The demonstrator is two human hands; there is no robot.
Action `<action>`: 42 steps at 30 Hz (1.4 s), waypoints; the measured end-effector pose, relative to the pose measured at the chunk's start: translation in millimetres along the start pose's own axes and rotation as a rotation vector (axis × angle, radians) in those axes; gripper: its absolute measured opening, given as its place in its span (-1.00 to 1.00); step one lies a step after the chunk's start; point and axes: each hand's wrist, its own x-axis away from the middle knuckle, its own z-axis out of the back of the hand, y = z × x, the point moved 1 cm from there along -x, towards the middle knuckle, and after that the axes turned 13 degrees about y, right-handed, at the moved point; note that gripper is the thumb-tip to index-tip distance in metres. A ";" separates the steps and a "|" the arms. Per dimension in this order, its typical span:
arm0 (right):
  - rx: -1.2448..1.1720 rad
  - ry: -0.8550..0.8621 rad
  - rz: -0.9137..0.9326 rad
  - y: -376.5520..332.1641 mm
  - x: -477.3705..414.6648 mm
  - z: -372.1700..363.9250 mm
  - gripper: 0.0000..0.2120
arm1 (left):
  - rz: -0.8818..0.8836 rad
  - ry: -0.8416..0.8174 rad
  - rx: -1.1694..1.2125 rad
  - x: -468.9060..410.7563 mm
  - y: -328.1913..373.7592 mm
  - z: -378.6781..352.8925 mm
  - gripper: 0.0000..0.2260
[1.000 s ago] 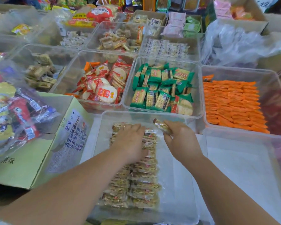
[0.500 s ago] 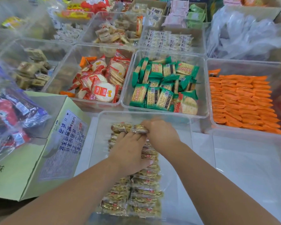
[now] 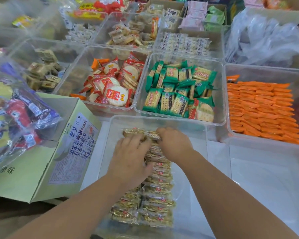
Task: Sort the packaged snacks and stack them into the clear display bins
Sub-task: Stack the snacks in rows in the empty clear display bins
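Reaching in from the bottom edge of the frame, both forearms converge over the clear bin (image 3: 198, 169) at lower centre. The golden snack packets (image 3: 155, 200) lie inside this bin in two side-by-side rows running from the near wall toward the far wall.

1. Left hand (image 3: 131, 157): palm down, fingers extended and slightly spread, lying flat on the far part of the left row. It presses on the packets and grips nothing.
2. Right hand (image 3: 175, 144): knuckles up, wrist angled toward the frame's left, fingers curled down onto the end packet (image 3: 151, 134) at the far end of the right row. The fingertips are hidden, but the curl closes on that packet.
3. The two hands sit just beside each other, nearly touching at the fingers.

Markings:
- Each golden packet carries a small red label, too small to read.
- The pale green cardboard box (image 3: 41, 169) at lower left bears a panel of blue Chinese print (image 3: 74, 152), blurred.
- The round cracker packs (image 3: 116, 95) at centre show a red label with white characters.
- The green cracker packs (image 3: 176, 94) show a red band with yellow characters.
- The orange packets (image 3: 261, 109) at right show no legible text.
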 end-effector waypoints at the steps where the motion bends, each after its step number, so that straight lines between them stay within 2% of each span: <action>1: -0.067 -0.005 -0.044 -0.1 1.0 0.5 -0.72 | 0.076 0.041 -0.007 3.2 -4.4 4.1 -0.40; 4: -0.327 0.062 -0.279 3.0 8.9 3.5 -0.37 | 0.316 0.124 -0.038 16.4 -22.3 14.9 -0.27; 7: -0.492 0.248 -0.493 10.3 17.4 -4.2 -0.40 | 0.564 0.151 0.124 32.7 -41.1 19.5 -0.18; 9: -0.537 0.286 -0.612 14.3 20.2 -12.3 -0.31 | 0.710 0.078 0.269 39.5 -48.9 17.9 -0.11; 12: -0.649 0.169 -0.748 15.2 21.1 -25.5 -0.15 | 0.871 -0.074 0.377 39.1 -54.5 11.6 -0.07; 15: -0.615 0.123 -0.728 9.8 18.7 -34.8 -0.14 | 0.844 -0.098 0.338 36.8 -54.7 9.1 -0.13; 17: -0.613 0.113 -0.715 6.4 13.7 -37.5 -0.24 | 0.825 -0.091 0.314 36.7 -54.3 8.4 -0.16; 19: -0.667 0.080 -0.749 6.0 8.1 -39.6 -0.36 | 0.815 -0.079 0.303 37.2 -54.5 6.9 -0.18; 23: -0.717 0.038 -0.832 11.3 1.7 -43.9 -0.37 | 0.804 -0.061 0.295 37.3 -56.5 4.3 -0.23; 29: -0.546 -0.001 -0.815 5.8 -0.3 -34.4 -0.26 | 0.818 -0.088 0.345 34.4 -59.9 4.0 -0.22; 33: -0.444 0.119 -0.734 -6.5 24.5 -11.4 -0.12 | 0.762 -0.183 0.397 37.9 -59.9 25.9 -0.12; 36: -0.524 0.267 -0.637 -26.4 56.8 11.2 -0.32 | 0.673 -0.098 0.424 60.4 -55.8 58.7 -0.20; 39: -0.596 0.328 -0.488 -58.9 100.2 27.0 -0.49 | 0.565 0.080 0.505 107.1 -52.5 99.4 -0.42; 42: -0.624 0.337 -0.317 -108.9 144.9 34.6 -0.58 | 0.472 0.253 0.489 164.9 -58.2 138.6 -0.65</action>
